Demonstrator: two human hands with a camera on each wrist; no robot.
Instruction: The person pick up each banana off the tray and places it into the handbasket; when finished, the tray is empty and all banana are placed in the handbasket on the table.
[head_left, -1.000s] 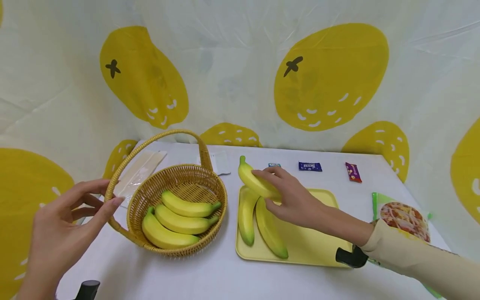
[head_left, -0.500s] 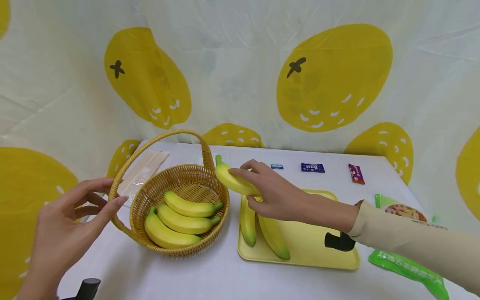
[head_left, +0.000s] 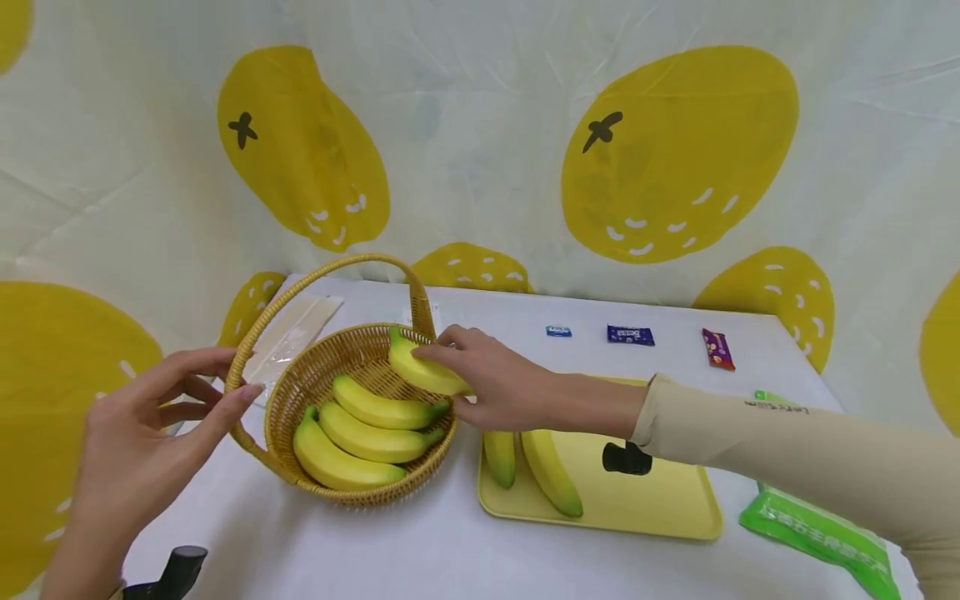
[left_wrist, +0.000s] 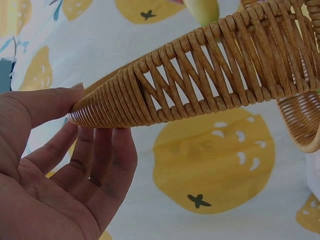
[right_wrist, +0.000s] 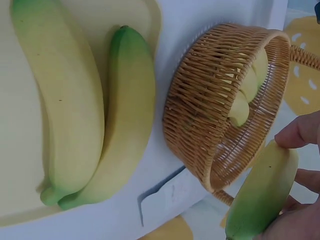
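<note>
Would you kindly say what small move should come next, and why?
Probably lower the held banana into the basket: the right hand holds it over that basket, bare weave shows beside three bananas inside, and the left hand holds the handle.

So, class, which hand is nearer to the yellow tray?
Right. In the head view, the right hand holds a banana near the left end of the yellow tray; the left hand grips the handle, beyond the basket.

A navy packet (head_left: 630,335) lies between a blue packet (head_left: 558,332) and a purple packet (head_left: 718,349).
</note>
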